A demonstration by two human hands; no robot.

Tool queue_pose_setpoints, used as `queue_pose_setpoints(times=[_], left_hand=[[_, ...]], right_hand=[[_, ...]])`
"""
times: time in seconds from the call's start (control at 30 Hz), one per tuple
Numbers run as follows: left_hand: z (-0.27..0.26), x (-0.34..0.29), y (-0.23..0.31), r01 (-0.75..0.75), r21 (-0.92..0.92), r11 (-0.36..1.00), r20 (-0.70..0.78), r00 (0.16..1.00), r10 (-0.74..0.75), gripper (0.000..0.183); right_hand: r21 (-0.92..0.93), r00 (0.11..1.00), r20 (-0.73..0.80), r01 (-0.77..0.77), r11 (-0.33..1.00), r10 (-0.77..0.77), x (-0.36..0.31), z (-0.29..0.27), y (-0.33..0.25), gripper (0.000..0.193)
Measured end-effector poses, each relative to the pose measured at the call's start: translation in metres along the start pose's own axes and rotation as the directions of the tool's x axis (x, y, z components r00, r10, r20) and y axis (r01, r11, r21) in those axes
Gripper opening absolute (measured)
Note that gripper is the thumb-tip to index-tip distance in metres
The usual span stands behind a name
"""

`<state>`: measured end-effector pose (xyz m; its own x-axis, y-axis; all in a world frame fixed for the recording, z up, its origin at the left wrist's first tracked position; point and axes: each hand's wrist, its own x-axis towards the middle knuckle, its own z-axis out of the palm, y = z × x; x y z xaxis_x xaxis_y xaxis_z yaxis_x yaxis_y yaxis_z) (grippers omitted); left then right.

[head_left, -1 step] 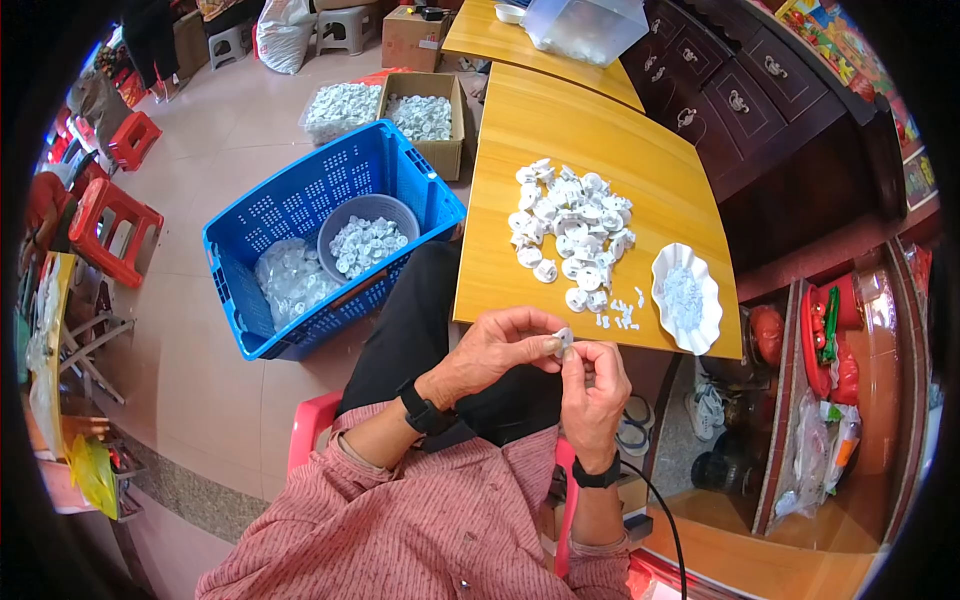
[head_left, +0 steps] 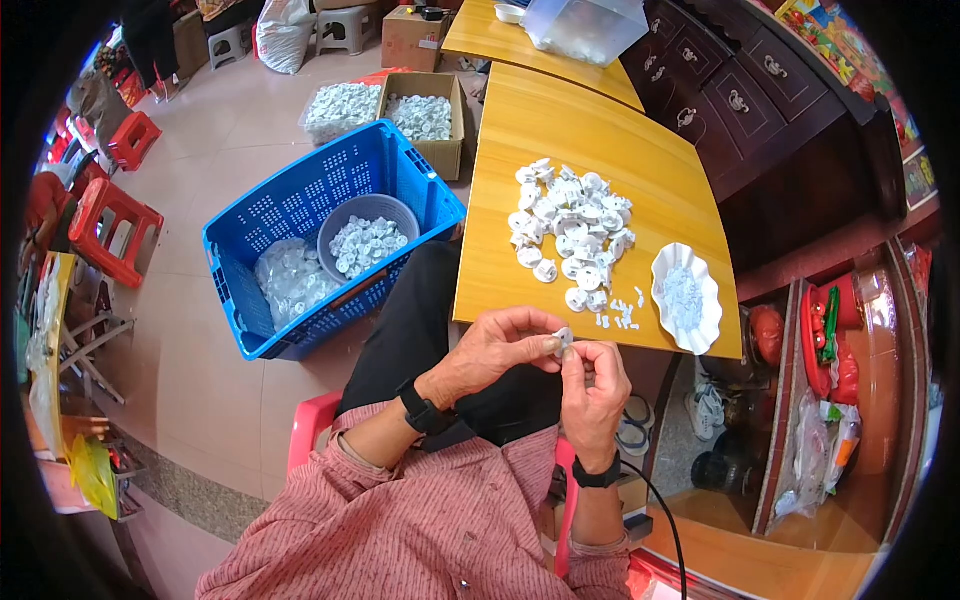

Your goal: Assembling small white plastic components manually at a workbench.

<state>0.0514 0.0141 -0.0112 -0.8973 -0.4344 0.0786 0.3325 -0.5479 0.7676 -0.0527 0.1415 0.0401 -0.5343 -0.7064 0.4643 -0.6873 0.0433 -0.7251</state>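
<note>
A small, round, white plastic-looking disc (head_left: 565, 337), just right of the frame's centre, is pinched between the left hand (head_left: 500, 352) and right hand (head_left: 592, 388); probably light, stiff, slick, best gripped by its rim.

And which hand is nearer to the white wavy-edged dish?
Right. In view, the right hand is below and left of the dish; the left hand is farther left.

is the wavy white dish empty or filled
Partly filled: small pale pieces lie in the middle of the white dish, its edge bare.
</note>
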Motion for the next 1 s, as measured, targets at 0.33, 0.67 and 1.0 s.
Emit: queue_pose_setpoints(times=[0.33,0.67,1.0], left_hand=[[0.002,0.0,0.001,0.007,0.033,0.999,-0.024,1.0,-0.007,0.027],[0.0,-0.001,0.005,0.025,-0.043,0.999,-0.046,0.999,-0.027,0.025],[0.001,0.0,0.001,-0.003,-0.006,1.0,-0.036,0.999,0.002,0.024]], right_hand=[[0.069,0.988,0.079,-0.138,0.988,0.133,-0.004,-0.003,0.009,0.006],[0.352,0.929,0.17,-0.37,0.86,0.329,-0.002,-0.002,0.0,0.007],[0.185,0.949,0.114,-0.309,0.933,0.292,-0.005,0.001,0.005,0.005]])
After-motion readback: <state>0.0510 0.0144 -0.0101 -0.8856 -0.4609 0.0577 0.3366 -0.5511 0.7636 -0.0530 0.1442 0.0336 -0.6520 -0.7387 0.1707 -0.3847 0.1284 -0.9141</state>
